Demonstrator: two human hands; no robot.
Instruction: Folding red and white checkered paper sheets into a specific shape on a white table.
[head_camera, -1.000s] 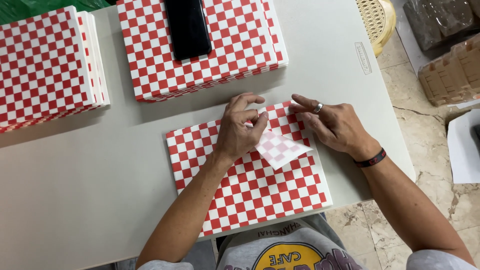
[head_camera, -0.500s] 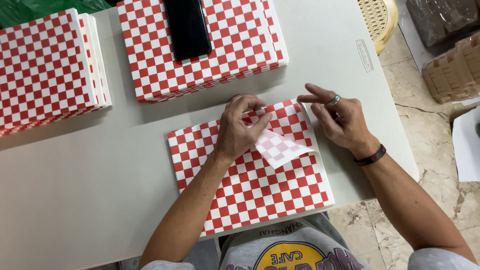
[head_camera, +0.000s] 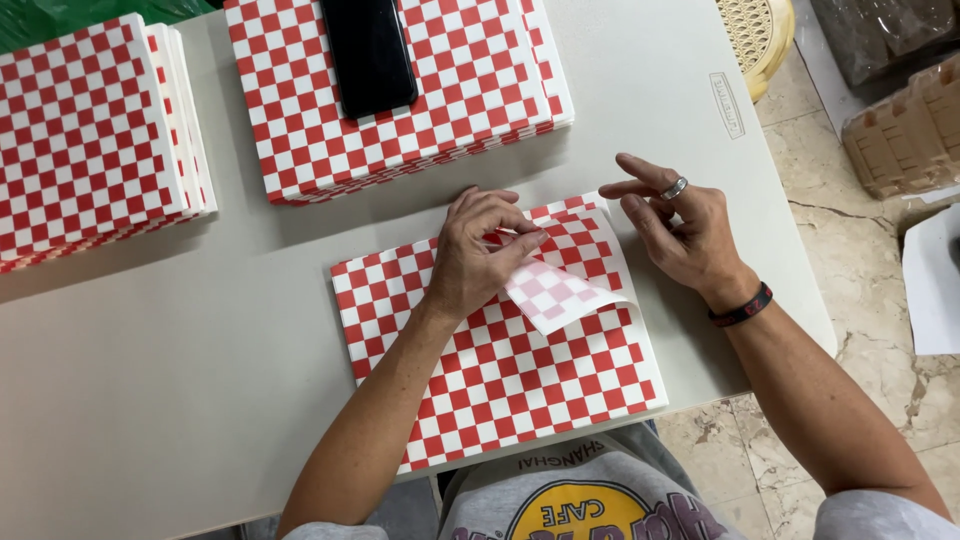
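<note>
While my left hand (head_camera: 478, 252) pinched the folded-back corner of the checkered paper sheet (head_camera: 520, 370) at frame centre, my right hand (head_camera: 680, 232) hovered open, holding nothing, just right of it.

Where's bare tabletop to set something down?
Widest bare patch: grey table left of the red-and-white checkered paper sheet, below the left checkered stack. Smaller patch at the right edge beyond the right hand. Crowded around the left hand and the phone-topped stack.

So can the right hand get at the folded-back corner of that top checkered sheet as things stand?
Probably yes. The right hand hovers open beside the sheet's far right edge, with bare table around it and nothing between. The folded corner lies just next to it, though the left hand pinches that corner.
</note>
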